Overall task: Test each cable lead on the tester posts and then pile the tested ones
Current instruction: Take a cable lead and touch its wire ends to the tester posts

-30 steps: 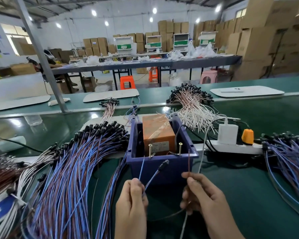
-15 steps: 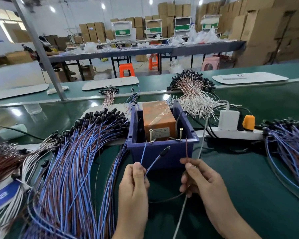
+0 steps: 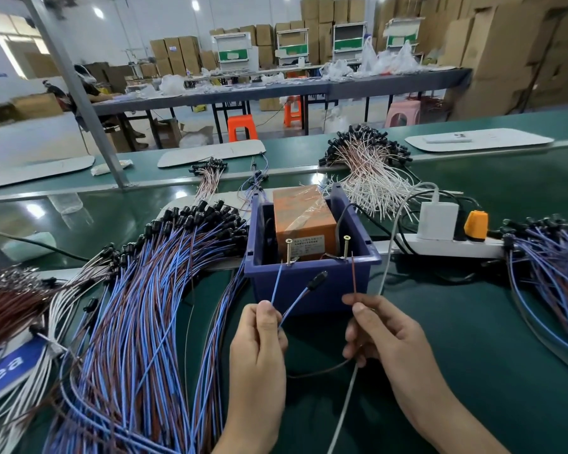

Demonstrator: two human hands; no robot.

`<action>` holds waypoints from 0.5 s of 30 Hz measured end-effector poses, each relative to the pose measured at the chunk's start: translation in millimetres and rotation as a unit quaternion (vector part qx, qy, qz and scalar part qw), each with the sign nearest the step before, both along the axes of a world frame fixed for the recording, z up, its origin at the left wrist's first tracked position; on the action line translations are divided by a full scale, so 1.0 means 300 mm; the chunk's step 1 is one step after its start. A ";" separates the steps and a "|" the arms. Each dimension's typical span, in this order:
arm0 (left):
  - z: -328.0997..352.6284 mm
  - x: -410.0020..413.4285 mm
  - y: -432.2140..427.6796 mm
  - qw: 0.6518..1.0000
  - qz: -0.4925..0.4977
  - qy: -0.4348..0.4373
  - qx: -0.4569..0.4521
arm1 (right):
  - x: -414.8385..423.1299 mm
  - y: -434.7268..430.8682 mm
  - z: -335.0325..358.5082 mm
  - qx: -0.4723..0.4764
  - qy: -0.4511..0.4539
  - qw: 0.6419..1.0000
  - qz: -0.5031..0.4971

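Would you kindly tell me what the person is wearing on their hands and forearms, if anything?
Nothing shows. The left hand and right hand are bare: no gloves or rings, nails short. Both forearms are uncovered down to the frame's edge, with no watch, wristband or sleeve in view.

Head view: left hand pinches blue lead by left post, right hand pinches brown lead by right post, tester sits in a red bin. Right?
No: the head view shows a dark blue bin, not red. Left hand with blue lead, right hand with brown lead and the tester inside all hold.
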State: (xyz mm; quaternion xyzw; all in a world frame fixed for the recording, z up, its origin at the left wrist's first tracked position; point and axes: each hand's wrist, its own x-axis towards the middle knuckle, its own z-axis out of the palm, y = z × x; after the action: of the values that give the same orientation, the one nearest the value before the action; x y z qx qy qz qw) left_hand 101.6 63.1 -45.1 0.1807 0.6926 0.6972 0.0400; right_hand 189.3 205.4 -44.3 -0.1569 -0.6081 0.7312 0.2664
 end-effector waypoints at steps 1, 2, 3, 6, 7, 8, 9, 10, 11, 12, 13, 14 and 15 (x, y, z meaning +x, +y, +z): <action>0.001 0.001 -0.001 1.000 -0.002 0.002 0.000 | 0.001 0.000 0.000 0.002 0.000 1.000 0.000; 0.001 0.003 -0.002 1.000 -0.004 0.004 0.000 | 0.001 -0.001 0.001 0.005 -0.002 1.000 0.001; 0.002 0.003 -0.001 1.000 -0.005 0.006 -0.001 | 0.002 -0.001 0.001 0.009 -0.003 1.000 0.002; 0.004 0.005 -0.001 1.000 -0.009 0.011 0.000 | 0.003 -0.003 0.003 0.022 -0.007 1.000 0.003; 0.005 0.005 -0.001 1.000 -0.010 0.012 -0.001 | 0.002 -0.004 0.004 0.024 -0.008 1.000 0.003; 0.006 0.006 0.000 1.000 -0.011 0.012 -0.001 | 0.002 -0.006 0.007 0.025 -0.008 1.000 0.004; 0.007 0.006 0.000 1.000 -0.011 0.012 -0.001 | 0.002 -0.006 0.009 0.026 -0.008 1.000 0.004; 0.008 0.007 0.001 1.000 -0.011 0.012 -0.001 | 0.002 -0.007 0.010 0.027 -0.009 1.000 0.005; 0.007 0.007 0.001 1.000 -0.010 0.011 -0.001 | 0.002 -0.007 0.010 0.028 -0.009 1.000 0.005; 0.007 0.007 0.001 1.000 -0.010 0.011 0.001 | 0.002 -0.007 0.010 0.028 -0.009 1.000 0.005; 0.006 0.006 0.001 1.000 -0.010 0.012 0.002 | 0.003 -0.007 0.010 0.029 -0.008 1.000 0.005; 0.006 0.005 0.001 1.000 -0.010 0.013 0.002 | 0.003 -0.007 0.010 0.029 -0.008 1.000 0.005; 0.005 0.005 0.001 1.000 -0.011 0.015 0.002 | 0.003 -0.007 0.010 0.030 -0.007 1.000 0.006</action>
State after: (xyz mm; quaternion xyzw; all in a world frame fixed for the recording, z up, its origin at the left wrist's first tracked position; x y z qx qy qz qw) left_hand 103.0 63.4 -43.7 0.1984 0.6898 0.6953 0.0368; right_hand 190.2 203.3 -41.4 -0.1508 -0.6326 0.7129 0.2623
